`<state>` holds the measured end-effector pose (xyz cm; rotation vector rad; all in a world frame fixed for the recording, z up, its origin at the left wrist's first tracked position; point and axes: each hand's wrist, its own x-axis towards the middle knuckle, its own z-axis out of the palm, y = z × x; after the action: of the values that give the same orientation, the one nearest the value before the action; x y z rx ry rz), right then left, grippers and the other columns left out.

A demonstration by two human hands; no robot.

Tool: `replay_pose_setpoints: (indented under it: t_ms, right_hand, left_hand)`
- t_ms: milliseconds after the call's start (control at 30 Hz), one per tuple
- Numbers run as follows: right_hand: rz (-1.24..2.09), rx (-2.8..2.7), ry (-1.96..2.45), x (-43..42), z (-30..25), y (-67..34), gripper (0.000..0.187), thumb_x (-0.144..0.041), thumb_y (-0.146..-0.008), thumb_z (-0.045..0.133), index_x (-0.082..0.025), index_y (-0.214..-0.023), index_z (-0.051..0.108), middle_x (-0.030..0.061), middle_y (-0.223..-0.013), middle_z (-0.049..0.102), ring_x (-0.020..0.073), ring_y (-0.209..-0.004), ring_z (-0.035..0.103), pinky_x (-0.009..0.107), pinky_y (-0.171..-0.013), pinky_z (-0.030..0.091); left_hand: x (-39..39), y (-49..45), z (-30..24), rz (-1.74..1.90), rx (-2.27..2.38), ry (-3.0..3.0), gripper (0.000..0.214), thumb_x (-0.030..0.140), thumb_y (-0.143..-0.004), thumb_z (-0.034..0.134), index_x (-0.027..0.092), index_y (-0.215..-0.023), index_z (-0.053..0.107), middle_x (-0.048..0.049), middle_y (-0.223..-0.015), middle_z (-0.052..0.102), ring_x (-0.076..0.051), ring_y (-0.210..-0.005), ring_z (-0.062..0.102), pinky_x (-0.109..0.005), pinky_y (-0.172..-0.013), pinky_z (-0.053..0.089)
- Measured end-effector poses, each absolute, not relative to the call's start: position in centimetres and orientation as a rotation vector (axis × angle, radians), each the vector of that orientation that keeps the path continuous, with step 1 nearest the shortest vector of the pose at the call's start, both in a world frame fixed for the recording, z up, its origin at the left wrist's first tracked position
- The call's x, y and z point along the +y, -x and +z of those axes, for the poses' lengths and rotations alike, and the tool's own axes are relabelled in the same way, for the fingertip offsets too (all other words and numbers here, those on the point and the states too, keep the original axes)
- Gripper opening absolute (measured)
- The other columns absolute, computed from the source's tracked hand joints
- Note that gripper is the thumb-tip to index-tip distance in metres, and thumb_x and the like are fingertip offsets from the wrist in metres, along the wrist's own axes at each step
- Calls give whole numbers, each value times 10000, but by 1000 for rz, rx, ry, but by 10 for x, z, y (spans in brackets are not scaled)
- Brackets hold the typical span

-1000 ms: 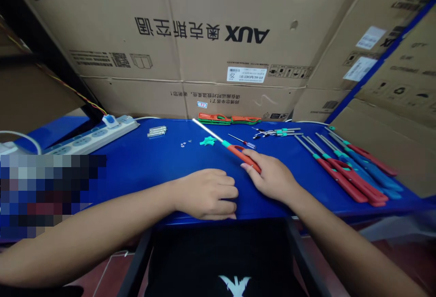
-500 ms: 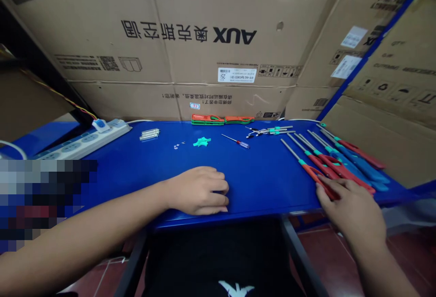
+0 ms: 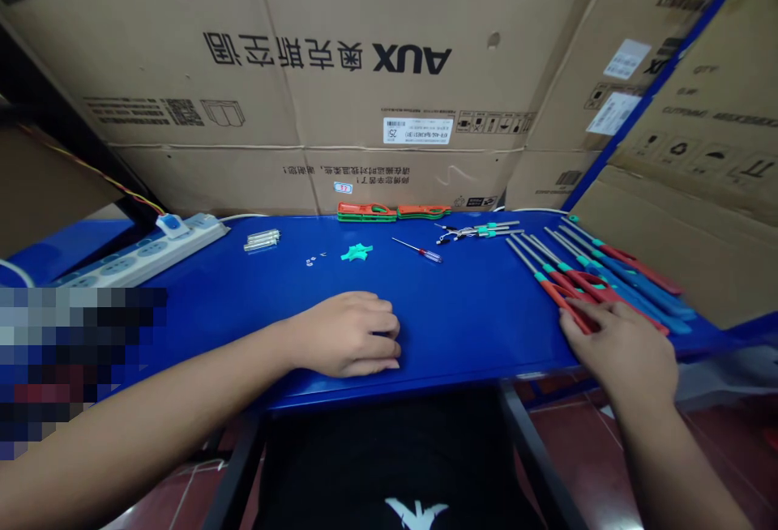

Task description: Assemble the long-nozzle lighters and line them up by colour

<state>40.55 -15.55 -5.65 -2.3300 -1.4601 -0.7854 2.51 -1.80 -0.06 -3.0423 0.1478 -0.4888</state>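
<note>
Holding the orange lighter (image 3: 552,293), the right hand (image 3: 629,348) hides its near end.

Small workshop bench, as I view it remotely: a blue worktop (image 3: 468,315) screened by printed cardboard (image 3: 340,125). I note a screwdriver (image 3: 429,254) and metal cylinders (image 3: 262,240) toward the far edge, stacked plastic casings (image 3: 368,211) along it, a power strip (image 3: 146,253) at the left, and long-nosed lighters (image 3: 632,293) near the right edge.
</note>
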Motion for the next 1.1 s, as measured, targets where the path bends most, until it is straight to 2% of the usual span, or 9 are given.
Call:
replay_pose_setpoints:
  t_ms: [100, 200, 300, 367, 500, 667, 833, 967, 1100]
  right_hand:
    - [-790, -1456, 2316, -158, -52, -401, 444, -522, -948, 444, -248, -1101, 758, 145, -979, 690, 370, -869, 669, 460, -600, 482]
    - [-777, -1489, 2261, -150, -34, -388, 499, -502, -953, 436, -169, -1185, 726, 215, -1033, 681, 416, -924, 648, 514, -689, 493]
    - [-705, -1679, 2028, -114, -7, -370, 476, -435, -969, 422, -135, -1208, 705, 195, -1067, 691, 360, -1012, 638, 467, -927, 484]
    - [-592, -1858, 1944, -71, 10, -358, 463, -386, -972, 411, -124, -1232, 692, 176, -1126, 696, 336, -1080, 620, 444, -978, 459]
    - [-158, -2082, 2081, 34, 24, -346, 353, -317, -912, 516, -189, -1142, 751, 127, -1155, 727, 287, -1047, 640, 377, -870, 475]
    - [-14, -2013, 2098, 114, 12, -347, 315, -282, -868, 586, -191, -1111, 765, 85, -1071, 768, 206, -892, 658, 287, -735, 455]
    - [-59, -1880, 2033, 106, 22, -344, 349, -399, -928, 508, -176, -970, 773, 99, -945, 767, 195, -793, 632, 286, -664, 416]
    - [-244, -1738, 1916, 81, 42, -352, 368, -430, -929, 486, -166, -929, 744, 101, -868, 738, 200, -745, 611, 304, -629, 383]
    - [-212, -1686, 1953, 74, 39, -365, 291, -377, -874, 546, -163, -808, 731, 97, -762, 714, 199, -694, 593, 307, -608, 368]
  left_hand:
    - [-18, -25, 0, -491, 149, 3039, 197, 338, -986, 570, 216, -993, 724, -43, -880, 685, -164, -776, 615, -326, -692, 446]
    - [-18, -26, 0, -488, 140, 3048, 212, 348, -991, 558, 218, -988, 726, -44, -875, 691, -162, -768, 609, -327, -691, 436]
    - [-17, -26, 0, -473, 140, 3059, 213, 350, -990, 560, 220, -982, 728, -41, -851, 690, -160, -753, 599, -327, -691, 426]
    - [-16, -26, -1, -467, 149, 3060, 211, 347, -989, 563, 218, -976, 729, -36, -840, 686, -159, -748, 596, -328, -694, 427]
    - [-12, -22, 1, -459, 99, 3063, 224, 346, -997, 547, 218, -977, 729, -34, -841, 691, -158, -756, 605, -323, -697, 434]
    - [-2, -17, 2, -507, -4, 3075, 246, 352, -999, 536, 210, -970, 734, -44, -861, 707, -163, -765, 619, -318, -696, 442]
    - [20, -5, 3, -696, -481, 3113, 271, 330, -996, 514, 180, -924, 728, -42, -820, 713, -156, -767, 638, -294, -746, 484]
    - [45, 4, 10, -889, -953, 2994, 292, 368, -964, 538, 169, -866, 728, -34, -780, 711, -151, -719, 632, -273, -676, 461]
    - [81, 1, 19, -672, -1343, 2786, 263, 366, -921, 555, 184, -904, 744, -44, -846, 733, -178, -768, 652, -289, -686, 452]
